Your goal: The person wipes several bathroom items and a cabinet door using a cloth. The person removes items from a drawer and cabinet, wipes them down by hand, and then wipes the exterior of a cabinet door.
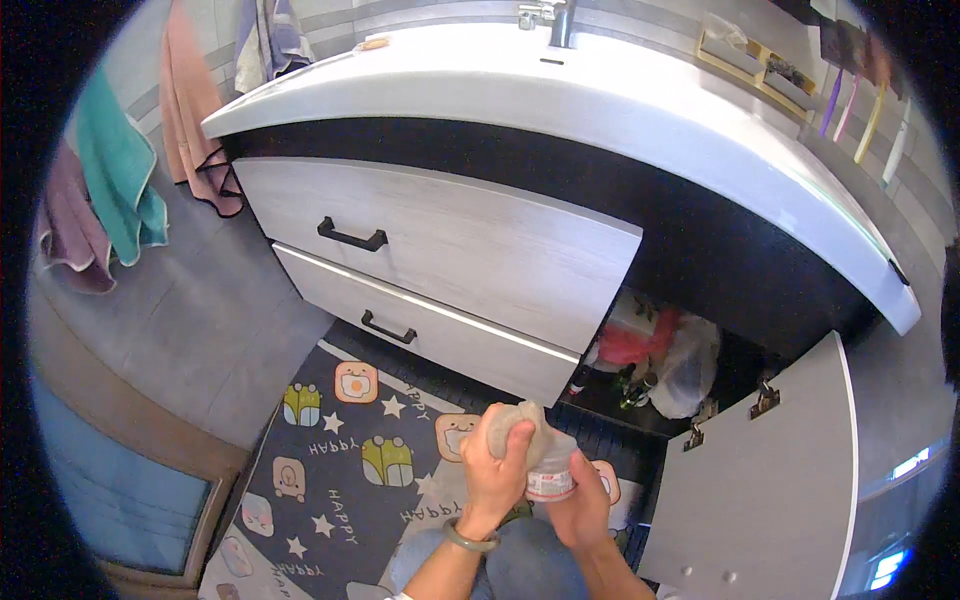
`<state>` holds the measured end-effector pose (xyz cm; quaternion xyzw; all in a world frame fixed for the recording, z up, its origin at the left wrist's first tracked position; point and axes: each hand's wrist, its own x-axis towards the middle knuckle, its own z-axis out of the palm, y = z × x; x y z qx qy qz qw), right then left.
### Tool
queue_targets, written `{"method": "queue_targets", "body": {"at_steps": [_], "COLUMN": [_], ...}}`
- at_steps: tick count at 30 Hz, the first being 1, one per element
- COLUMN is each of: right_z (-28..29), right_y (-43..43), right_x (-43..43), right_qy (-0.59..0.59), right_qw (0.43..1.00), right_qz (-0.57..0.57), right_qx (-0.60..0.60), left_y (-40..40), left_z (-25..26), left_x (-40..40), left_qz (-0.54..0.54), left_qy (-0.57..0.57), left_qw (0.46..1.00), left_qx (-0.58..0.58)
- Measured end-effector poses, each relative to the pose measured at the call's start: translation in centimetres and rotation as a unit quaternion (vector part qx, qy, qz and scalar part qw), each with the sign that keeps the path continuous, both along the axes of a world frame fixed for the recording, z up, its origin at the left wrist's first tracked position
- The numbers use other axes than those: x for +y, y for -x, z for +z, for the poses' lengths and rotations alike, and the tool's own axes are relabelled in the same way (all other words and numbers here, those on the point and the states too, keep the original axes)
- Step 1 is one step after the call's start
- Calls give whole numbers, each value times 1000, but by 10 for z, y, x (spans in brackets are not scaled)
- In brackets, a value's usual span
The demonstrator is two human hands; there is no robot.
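Observation:
My left hand (491, 472), with a bangle (471, 537) on its wrist, grips a wadded beige cloth (517, 431). My right hand (583, 501) holds a translucent plastic container (553, 484) whose label bears writing. Cloth and container are close together above my knees, and the cloth seems to touch the container's upper side. Just beyond my hands stands the open compartment of a bathroom vanity (480, 247). Inside it are a whitish plastic bag (684, 375), a red bag (626, 345) and several small dark bottles (637, 391).
The cabinet door (757, 480) stands open at my right. Above are two drawers with black handles (352, 236) and a white washbasin (450, 79) with a faucet (561, 26). A printed mat (337, 465) covers the floor. Towels (112, 172) hang at left; toothbrushes (870, 127) hang at right.

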<state>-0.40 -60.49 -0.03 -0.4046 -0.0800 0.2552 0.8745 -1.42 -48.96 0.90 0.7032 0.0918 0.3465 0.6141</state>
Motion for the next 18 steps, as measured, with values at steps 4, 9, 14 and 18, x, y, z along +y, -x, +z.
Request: {"method": "queue_targets", "body": {"at_steps": [4,9,14,18], "right_z": [10,25,-23,-42], "right_y": [-9,-14,-11,-25], "right_x": [4,5,-2,-7], "right_qy": [-97,-80,109,241], "right_qw": [994,990,939,780], "right_qz": [-30,-117,-217,-325], "right_qx": [50,3,-243,-476], "left_y": [-7,-11,-4,-6], "left_z": [-1,-3,0,-9], "left_x": [0,-26,-34,-29], "left_qz": [-120,-108,-186,-154], "left_qy": [-55,-197,120,97], "left_qw": [989,965,974,983], "left_qx": [-69,-133,-49,27]}}
